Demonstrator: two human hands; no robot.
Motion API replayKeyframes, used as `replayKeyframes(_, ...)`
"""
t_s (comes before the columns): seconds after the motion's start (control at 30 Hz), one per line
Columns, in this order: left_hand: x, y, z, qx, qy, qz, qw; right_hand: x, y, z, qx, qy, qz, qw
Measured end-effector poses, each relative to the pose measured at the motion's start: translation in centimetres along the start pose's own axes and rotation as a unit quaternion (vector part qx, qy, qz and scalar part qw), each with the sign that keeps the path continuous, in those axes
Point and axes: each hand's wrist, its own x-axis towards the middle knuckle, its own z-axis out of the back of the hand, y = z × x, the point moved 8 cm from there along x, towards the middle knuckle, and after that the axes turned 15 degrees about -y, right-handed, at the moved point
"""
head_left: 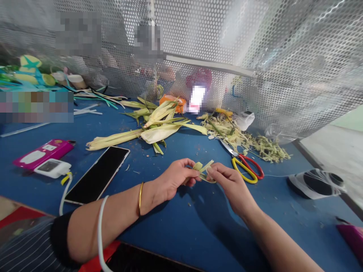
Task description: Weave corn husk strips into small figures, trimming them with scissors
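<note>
Between my two hands is a small pale-green strip of corn husk [206,170], bent or folded, held just above the blue table. My left hand [181,174], with a gold bangle at the wrist, pinches its left end between thumb and fingers. On the other end, the thumb and curled fingers of my right hand [227,181] are closed. Scissors [246,166] with one red and one yellow handle lie right of my right hand, blades toward the back. Behind my hands rests a heap of long corn husks [159,124].
Husk scraps [232,132] are piled at the back right by a perforated metal screen [198,34]. A spool of thread [314,183] lies at the right. A dark-screened phone [99,173], a magenta packet [42,153] and a white device with a cable [52,167] lie left.
</note>
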Motion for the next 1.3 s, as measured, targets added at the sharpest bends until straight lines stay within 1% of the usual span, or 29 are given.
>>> replayKeyframes(0.1,-0.2,0.1,-0.2,0.007,0.009,0.004,1.000,-0.1,-0.4,-0.1,-0.063,-0.008,0.007,0.998)
replayKeyframes(0.2,-0.4,-0.1,-0.4,0.025,0.008,-0.014,1.000,-0.1,-0.5,0.0,-0.107,-0.018,0.025,0.994)
replayKeyframes(0.4,-1.2,-1.1,-0.7,0.059,-0.004,-0.080,0.995,-0.3,0.0,0.2,-0.164,-0.030,0.064,0.984)
replayKeyframes(0.6,-1.3,-1.9,-0.6,0.111,0.005,-0.155,0.982,-0.7,0.7,-0.3,-0.191,-0.002,0.095,0.977)
replayKeyframes(0.67,-1.1,-1.9,-0.5,0.138,0.005,-0.172,0.975,-0.8,0.8,-0.2,-0.182,-0.001,0.088,0.979)
replayKeyframes(0.77,-0.9,-1.8,-0.4,0.176,-0.001,-0.188,0.966,-0.8,0.4,0.1,-0.165,0.000,0.049,0.985)
replayKeyframes(0.9,-0.7,-1.6,-0.5,0.199,0.006,-0.189,0.962,-0.8,-0.1,0.1,-0.143,0.008,0.012,0.990)
replayKeyframes(1.0,-0.7,-1.6,-0.6,0.204,0.017,-0.188,0.961,-0.8,-0.1,-0.1,-0.084,0.002,-0.004,0.996)
replayKeyframes(1.07,-0.8,-1.6,-0.7,0.186,0.020,-0.181,0.965,-0.7,0.0,-0.1,-0.031,-0.011,-0.009,0.999)
replayKeyframes(1.13,-0.8,-1.7,-0.7,0.150,0.018,-0.164,0.975,-0.6,0.1,0.1,-0.001,-0.026,-0.004,1.000)
replayKeyframes(1.2,-0.8,-1.5,-0.7,0.108,0.015,-0.141,0.984,-0.5,0.1,0.4,-0.016,-0.038,0.010,0.999)
replayKeyframes(1.3,-0.9,-1.4,-0.7,0.063,0.015,-0.116,0.991,-0.4,0.0,0.8,-0.077,-0.048,0.027,0.996)
